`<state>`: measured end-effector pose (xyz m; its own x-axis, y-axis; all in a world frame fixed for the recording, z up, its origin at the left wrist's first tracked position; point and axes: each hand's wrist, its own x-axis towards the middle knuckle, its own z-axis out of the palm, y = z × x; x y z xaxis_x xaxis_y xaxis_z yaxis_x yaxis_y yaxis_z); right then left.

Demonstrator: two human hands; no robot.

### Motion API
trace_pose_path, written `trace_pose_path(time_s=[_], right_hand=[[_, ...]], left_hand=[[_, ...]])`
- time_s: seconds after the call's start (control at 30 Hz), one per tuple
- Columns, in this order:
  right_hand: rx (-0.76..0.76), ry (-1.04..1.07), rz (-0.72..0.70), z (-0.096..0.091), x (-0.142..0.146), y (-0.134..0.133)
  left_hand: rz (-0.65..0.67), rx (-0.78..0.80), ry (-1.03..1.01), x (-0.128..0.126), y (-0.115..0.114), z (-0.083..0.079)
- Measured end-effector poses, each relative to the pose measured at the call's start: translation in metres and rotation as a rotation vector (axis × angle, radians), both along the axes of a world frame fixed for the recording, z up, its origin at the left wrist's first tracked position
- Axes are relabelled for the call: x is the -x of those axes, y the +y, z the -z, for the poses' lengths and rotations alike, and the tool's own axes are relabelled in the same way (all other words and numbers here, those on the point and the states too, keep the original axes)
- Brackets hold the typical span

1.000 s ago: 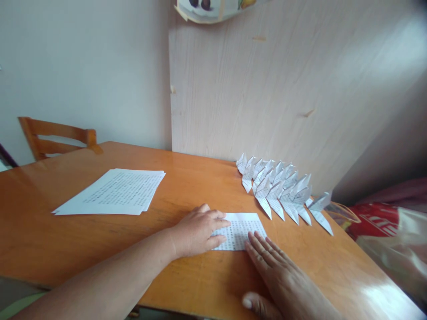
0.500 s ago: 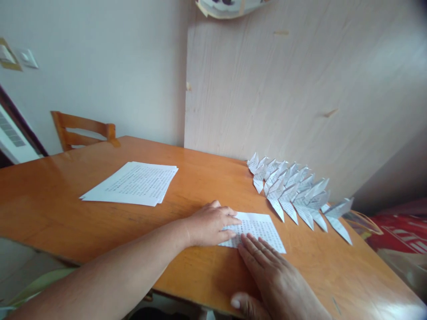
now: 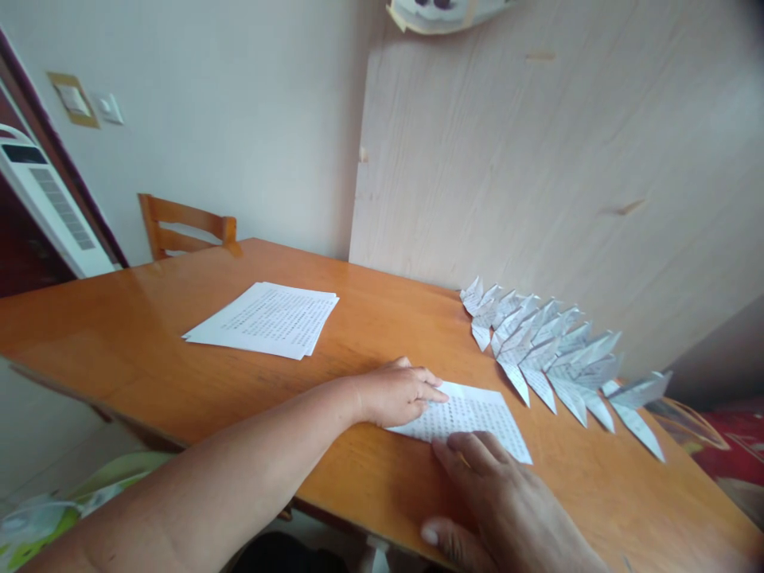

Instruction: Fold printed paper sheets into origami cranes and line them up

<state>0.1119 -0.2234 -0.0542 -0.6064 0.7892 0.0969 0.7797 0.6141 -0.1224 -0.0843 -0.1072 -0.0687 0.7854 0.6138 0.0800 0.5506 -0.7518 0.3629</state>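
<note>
A folded sheet of printed paper lies on the orange wooden table near its front edge. My left hand rests palm down on the sheet's left end, fingers stretched flat. My right hand lies flat by the sheet's near edge, its fingertips pressing on the paper. Neither hand grips anything. Just behind the sheet stands a row of several folded paper pieces, overlapping like feathers.
A stack of printed sheets lies on the table's left half. A wooden chair stands behind the far corner. A pale wood panel rises behind the table. A red bag sits at the right edge.
The view has swung left, so everything sits further right in the picture. My right fingers have slid along the sheet's near edge. My left hand stays on the paper.
</note>
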Motion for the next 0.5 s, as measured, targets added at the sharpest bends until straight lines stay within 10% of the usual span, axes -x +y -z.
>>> trace_pose_path(time_s=[0.5], right_hand=[[0.179, -0.012, -0.005, -0.015, 0.033, 0.006]], left_hand=[[0.051, 0.035, -0.058, 0.001, 0.006, 0.004]])
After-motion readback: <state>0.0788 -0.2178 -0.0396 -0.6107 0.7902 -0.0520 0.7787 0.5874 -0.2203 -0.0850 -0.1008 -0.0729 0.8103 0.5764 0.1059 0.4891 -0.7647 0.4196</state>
